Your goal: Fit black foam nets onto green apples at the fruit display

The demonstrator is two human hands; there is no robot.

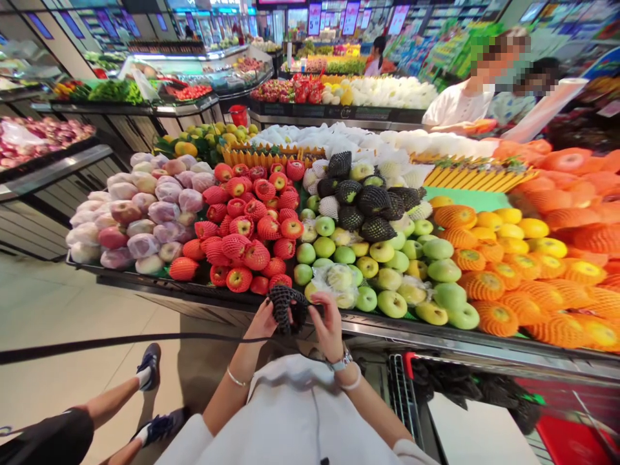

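Note:
A black foam fruit net [287, 310] hangs in front of my body at the display's front edge. My left hand [262, 320] grips it from the left, fingers partly hidden behind the mesh. My right hand [329, 325] has its bent fingers at the net's right edge, pinching there. Whether a fruit is inside the net I cannot tell. Just beyond are red apples [256, 255] in red foam nets and green apples [324, 247], some in clear wrap. Several fruits in black nets [372, 201] lie on top of the green ones.
Wrapped pinkish fruit [145, 210] lies left; orange-netted fruit [498, 287] lies right. A shopping cart [404, 394] with a white board [477, 433] stands at my right. A person's legs [113, 400] are at lower left. Other people [460, 106] stand across the display.

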